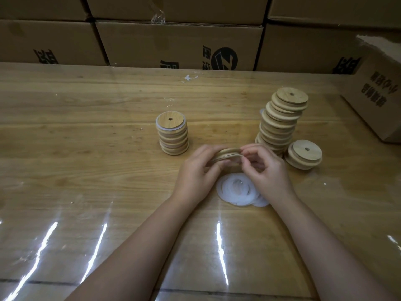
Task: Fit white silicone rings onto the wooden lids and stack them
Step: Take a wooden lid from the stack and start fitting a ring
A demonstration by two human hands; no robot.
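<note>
The left hand [195, 170] grips 1 lid [226, 153] edge-on; the right hand [268, 170] pinches its rim, likely fitting 1 of the rings [236, 190] lying just nearer.

A short lid stack [173, 133] stands left of the tall stack [280, 122]; loose rings [238, 190] lie nearer.

Seen only from mid-forearm down: left forearm [138, 246] and right forearm [321, 242], both bare to the wrist, smooth and rounded, narrowing toward the wrists. Bare as well at the left hand [196, 170] and right hand [268, 170], with soft knuckles and slim fingers; nails too small and blurred to make out. Upper arms and any clothing out of view past the lower edge. Dimly lit throughout.
</note>
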